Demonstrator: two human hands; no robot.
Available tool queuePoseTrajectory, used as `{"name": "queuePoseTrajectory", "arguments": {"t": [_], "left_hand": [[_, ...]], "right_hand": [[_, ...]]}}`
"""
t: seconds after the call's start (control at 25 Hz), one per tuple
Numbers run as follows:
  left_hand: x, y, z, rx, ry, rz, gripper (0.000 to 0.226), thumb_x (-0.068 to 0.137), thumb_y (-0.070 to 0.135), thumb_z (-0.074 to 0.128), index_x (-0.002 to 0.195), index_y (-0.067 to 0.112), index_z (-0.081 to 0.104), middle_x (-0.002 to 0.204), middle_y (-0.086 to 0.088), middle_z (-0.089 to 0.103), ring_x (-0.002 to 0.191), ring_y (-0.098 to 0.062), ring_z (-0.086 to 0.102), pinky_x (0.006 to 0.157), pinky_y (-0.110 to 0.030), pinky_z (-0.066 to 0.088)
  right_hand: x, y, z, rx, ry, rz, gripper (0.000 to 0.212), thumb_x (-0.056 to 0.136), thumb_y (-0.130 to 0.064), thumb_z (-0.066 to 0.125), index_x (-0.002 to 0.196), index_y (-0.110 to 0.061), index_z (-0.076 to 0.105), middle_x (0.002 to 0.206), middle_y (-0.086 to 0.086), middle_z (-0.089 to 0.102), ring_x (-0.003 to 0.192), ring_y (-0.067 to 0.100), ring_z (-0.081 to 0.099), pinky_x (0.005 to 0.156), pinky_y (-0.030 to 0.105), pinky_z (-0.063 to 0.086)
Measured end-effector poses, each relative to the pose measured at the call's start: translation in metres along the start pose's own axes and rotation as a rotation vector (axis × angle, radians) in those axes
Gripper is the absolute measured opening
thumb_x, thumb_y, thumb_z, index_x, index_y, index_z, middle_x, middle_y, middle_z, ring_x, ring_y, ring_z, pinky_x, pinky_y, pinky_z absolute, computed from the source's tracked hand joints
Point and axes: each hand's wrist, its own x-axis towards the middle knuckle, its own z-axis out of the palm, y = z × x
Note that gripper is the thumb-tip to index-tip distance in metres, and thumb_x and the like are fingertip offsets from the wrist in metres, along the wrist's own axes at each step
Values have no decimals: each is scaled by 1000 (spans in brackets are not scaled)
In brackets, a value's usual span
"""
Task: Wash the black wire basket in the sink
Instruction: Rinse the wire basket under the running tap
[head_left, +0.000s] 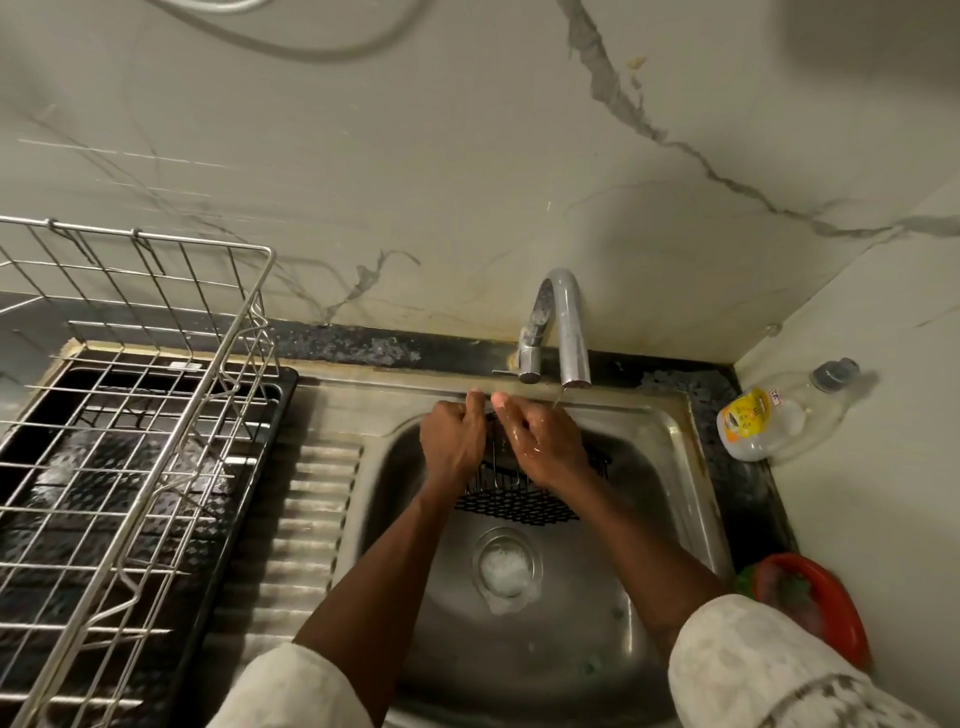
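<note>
The black wire basket stands at the back of the steel sink, its far rim up against the sink's rear edge. My left hand grips the basket's top rim on the left. Close beside it, my wet right hand holds the same rim, thumb up. Both hands hide most of the basket's upper part; only its mesh bottom shows below them. A thin stream of water falls from the chrome tap just right of my right hand.
A steel dish rack on a black tray stands left, beyond the ribbed drainboard. The drain strainer lies mid-sink. A soap bottle lies at the right corner, an orange bowl nearer me.
</note>
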Motion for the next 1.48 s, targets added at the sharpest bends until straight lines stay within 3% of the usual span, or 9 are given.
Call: {"name": "queuePoseTrajectory", "arguments": {"t": [0.24, 0.44, 0.52, 0.64, 0.8, 0.92, 1.0, 1.2, 1.48], "left_hand": [[-14, 7, 11, 88, -73, 164, 61, 102, 50, 46, 54, 15, 59, 48, 6, 56, 43, -7, 52, 49, -15, 41], [-1, -17, 5, 11, -31, 40, 56, 101, 40, 42, 53, 15, 53, 49, 0, 52, 44, -14, 46, 47, -31, 44], [-2, -20, 3, -26, -65, 17, 52, 102, 36, 42, 58, 11, 54, 51, -3, 50, 45, -17, 47, 47, -34, 46], [-2, -13, 8, -43, -108, 9, 44, 105, 29, 45, 65, 12, 55, 52, 0, 49, 42, -11, 46, 42, -26, 41], [5, -9, 15, -58, -111, 8, 43, 104, 25, 46, 66, 10, 58, 52, 1, 55, 39, -5, 48, 40, -20, 39], [9, -6, 17, -71, -65, 49, 47, 101, 25, 50, 58, 11, 59, 49, 2, 56, 39, -5, 47, 41, -20, 39], [6, -10, 14, -73, -45, 8, 46, 102, 25, 48, 60, 10, 60, 50, 0, 55, 42, -8, 48, 41, -22, 38], [5, -31, 7, -76, -10, -77, 39, 102, 25, 47, 68, 8, 56, 56, -4, 48, 49, -17, 45, 45, -28, 37], [8, -37, 14, -65, 8, -35, 45, 98, 20, 51, 53, 17, 56, 53, 5, 59, 46, 0, 51, 47, -22, 43]], "right_hand": [[-1, -5, 6, -19, 83, 305, 64, 107, -54, 22, 69, -15, 57, 63, -1, 58, 59, 11, 58, 61, 26, 49], [-6, 8, 23, -106, -8, 43, 64, 107, -55, 20, 71, -21, 60, 62, -6, 61, 59, 5, 59, 70, 23, 45], [-6, 52, -1, -225, -3, 206, 71, 105, -60, 16, 65, -19, 58, 59, -3, 59, 55, 11, 57, 65, 27, 48], [-4, 92, -17, -412, 21, 390, 79, 105, -56, 9, 78, -12, 69, 75, 11, 69, 69, 24, 64, 77, 37, 53], [0, 57, 9, -247, 152, 257, 75, 107, -54, 19, 54, -15, 54, 54, -2, 59, 51, 11, 53, 75, 33, 53], [8, 4, 30, -326, 62, 87, 65, 108, -49, 19, 66, -20, 59, 64, -4, 62, 58, 9, 53, 79, 32, 47], [13, 9, 29, -375, -12, 22, 64, 107, -51, 19, 67, -21, 59, 62, -4, 59, 56, 7, 51, 66, 24, 42], [7, 85, -9, -413, 19, 279, 82, 101, -63, 7, 66, -13, 61, 50, -3, 49, 42, 10, 43, 47, 23, 36], [3, 3, 48, -478, -47, -45, 69, 106, -50, 22, 66, -16, 66, 61, -1, 67, 56, 15, 63, 67, 30, 48]]}}
